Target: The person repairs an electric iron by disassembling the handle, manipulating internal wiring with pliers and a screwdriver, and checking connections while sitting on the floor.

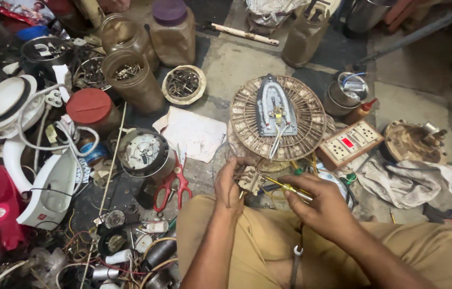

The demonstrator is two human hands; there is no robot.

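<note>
Left hand (230,184) pinches small plug part (249,180) just below iron (275,111), right hand (319,206) grips screwdriver (289,188), prob. on a screw: keep tip square, part steady.

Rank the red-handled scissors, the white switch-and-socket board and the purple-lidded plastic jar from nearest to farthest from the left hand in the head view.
From the left hand:
1. Red-handled scissors, just to its left on the floor.
2. White switch-and-socket board, off to the right, beyond the right hand.
3. Purple-lidded plastic jar, far at the top, left of centre.

The stained concrete floor (247,64) carries red-handled scissors (174,184), a white paper sheet (194,134), a switchboard (350,143), a crumpled rag (405,182) and plastic jars (135,80).
</note>
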